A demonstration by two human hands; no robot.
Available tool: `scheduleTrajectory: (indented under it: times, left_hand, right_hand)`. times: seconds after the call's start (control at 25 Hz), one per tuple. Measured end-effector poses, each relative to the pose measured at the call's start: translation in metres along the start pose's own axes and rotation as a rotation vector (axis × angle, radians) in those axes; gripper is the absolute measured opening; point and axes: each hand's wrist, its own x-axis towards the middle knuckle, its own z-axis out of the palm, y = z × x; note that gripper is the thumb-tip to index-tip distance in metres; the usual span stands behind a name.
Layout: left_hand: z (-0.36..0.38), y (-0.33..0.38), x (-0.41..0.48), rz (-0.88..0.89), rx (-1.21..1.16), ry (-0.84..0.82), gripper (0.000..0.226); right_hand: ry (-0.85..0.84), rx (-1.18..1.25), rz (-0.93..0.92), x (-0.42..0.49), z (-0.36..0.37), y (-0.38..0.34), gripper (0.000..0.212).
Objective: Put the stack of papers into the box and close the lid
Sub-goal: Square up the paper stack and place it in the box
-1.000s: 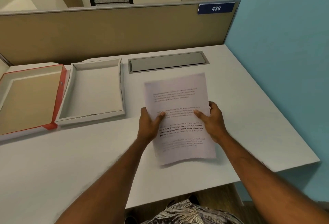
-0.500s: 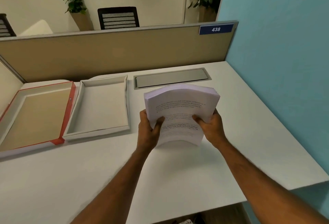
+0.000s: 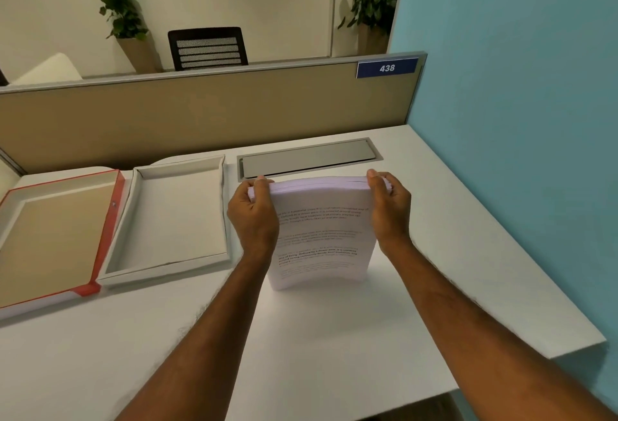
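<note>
A thick stack of printed papers [image 3: 321, 236] stands upright on its lower edge on the white desk [image 3: 301, 337], slightly bowed. My left hand [image 3: 254, 216] grips its upper left corner and my right hand [image 3: 389, 206] grips its upper right corner. To the left lies the open white box [image 3: 174, 263], shallow and with nothing inside. Beside it, further left, lies its lid [image 3: 103, 236], red-edged with a brown inside, upside down on the desk.
A grey cable hatch [image 3: 307, 158] is set into the desk just behind the stack. A beige partition [image 3: 200, 113] runs along the back and a blue wall [image 3: 518, 120] bounds the right side. The desk's front edge drops off at the right.
The stack was lifted from lying flat on the desk to standing upright on its lower edge. Both hands slid from its middle sides up to its top corners.
</note>
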Motion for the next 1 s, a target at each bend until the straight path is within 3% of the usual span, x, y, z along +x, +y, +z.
scheduleTrajectory:
  times: [0.12, 0.24, 0.6, 0.76, 1.0]
  left_hand:
    - [-0.014, -0.023, -0.008, 0.103, -0.056, -0.181, 0.057]
    - [-0.029, -0.056, -0.029, 0.098, 0.015, -0.421, 0.035]
    - [-0.028, -0.083, -0.022, 0.181, 0.049, -0.373, 0.037]
    - [-0.034, -0.112, -0.024, 0.143, 0.204, -0.455, 0.037]
    - [-0.02, -0.112, -0.016, 0.031, 0.283, -0.392, 0.022]
  right_hand:
    - [-0.173, 0.045, 0.006, -0.016, -0.015, 0.035, 0.04]
    - [-0.269, -0.109, 0.068, -0.036, -0.023, 0.071, 0.045]
    - [-0.248, -0.104, 0.011, -0.024, -0.009, 0.091, 0.046]
    - [-0.383, -0.216, 0.087, -0.017, -0.021, 0.116, 0.045]
    - [-0.528, -0.226, 0.121, 0.014, -0.018, 0.121, 0.034]
